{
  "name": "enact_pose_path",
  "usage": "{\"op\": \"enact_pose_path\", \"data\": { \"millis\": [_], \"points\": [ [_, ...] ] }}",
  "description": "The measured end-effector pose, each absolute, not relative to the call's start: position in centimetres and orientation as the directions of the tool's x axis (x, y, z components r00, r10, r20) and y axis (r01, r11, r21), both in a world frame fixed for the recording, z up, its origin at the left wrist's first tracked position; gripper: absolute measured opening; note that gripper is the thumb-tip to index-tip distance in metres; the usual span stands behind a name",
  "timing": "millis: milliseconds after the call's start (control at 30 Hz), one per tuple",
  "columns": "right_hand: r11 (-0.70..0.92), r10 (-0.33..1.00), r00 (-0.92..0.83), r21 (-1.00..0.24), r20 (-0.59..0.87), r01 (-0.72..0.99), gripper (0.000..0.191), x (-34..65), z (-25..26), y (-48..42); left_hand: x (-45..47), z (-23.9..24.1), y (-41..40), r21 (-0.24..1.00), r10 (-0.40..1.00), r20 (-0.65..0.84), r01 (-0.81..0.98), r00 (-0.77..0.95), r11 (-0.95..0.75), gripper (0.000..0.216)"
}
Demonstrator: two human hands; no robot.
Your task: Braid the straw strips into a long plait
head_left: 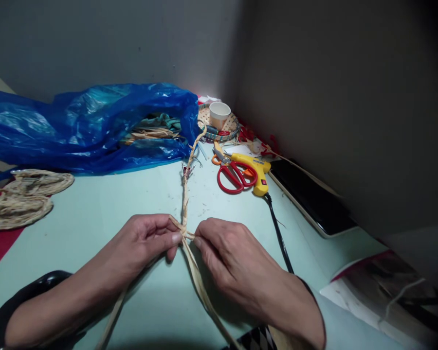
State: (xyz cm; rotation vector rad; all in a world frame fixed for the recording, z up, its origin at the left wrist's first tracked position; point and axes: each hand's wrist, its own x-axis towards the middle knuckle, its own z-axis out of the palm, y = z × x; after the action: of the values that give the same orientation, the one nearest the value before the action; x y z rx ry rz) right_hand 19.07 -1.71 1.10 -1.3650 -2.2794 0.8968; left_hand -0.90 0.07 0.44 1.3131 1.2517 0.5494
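Observation:
A pale braided straw cord (185,197) runs away from me over the table, its far end near a round woven tray. At the near end of the braid, my left hand (149,238) pinches a strand between thumb and fingers. Just across from it, my right hand (226,253) is closed on another strand pulled out to the right. Between the hands a loose straw strand (199,282) hangs down toward me, and another strand (113,311) passes below my left wrist. A small dark red clip (186,170) seems to sit on the cord farther up.
A blue plastic bag (95,126) with straw inside lies at the back left, woven straw soles (18,209) before it. Red-handled scissors (237,177), a yellow glue gun (261,177) and a dark tablet (310,194) lie right. A white cup (219,114) stands in the woven tray (229,136).

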Motion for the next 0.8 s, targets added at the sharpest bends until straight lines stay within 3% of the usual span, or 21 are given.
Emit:
{"op": "enact_pose_path", "data": {
  "millis": [133,267,400,700,800],
  "points": [
    [0.356,0.889,-0.456,-0.562,-0.043,0.746,0.023,18.3,1.6,-2.7,-0.3,0.4,-0.5,0.905,0.925,-0.293,0.382,0.242,0.187,0.023],
    [0.439,0.889,-0.457,-0.337,0.029,0.833,0.009,16.6,1.5,-4.0,0.2,0.2,-1.0,0.912,0.941,-0.269,0.369,0.208,0.179,0.021],
    [0.544,0.839,-0.530,-0.161,0.122,0.823,0.016,14.6,0.2,-5.0,0.1,-0.1,-1.2,0.937,0.944,-0.266,0.285,0.198,0.204,0.020],
    [0.541,0.786,-0.484,-0.049,0.383,0.840,0.027,11.9,-3.7,-6.6,-0.8,-0.2,-1.2,0.951,0.930,-0.291,0.174,0.225,0.255,0.019],
    [0.624,0.712,-0.517,-0.092,0.474,0.776,0.020,13.1,-3.1,-6.9,-0.7,0.3,-1.3,0.937,0.913,-0.348,0.109,0.213,0.332,0.019]
  ]
}}
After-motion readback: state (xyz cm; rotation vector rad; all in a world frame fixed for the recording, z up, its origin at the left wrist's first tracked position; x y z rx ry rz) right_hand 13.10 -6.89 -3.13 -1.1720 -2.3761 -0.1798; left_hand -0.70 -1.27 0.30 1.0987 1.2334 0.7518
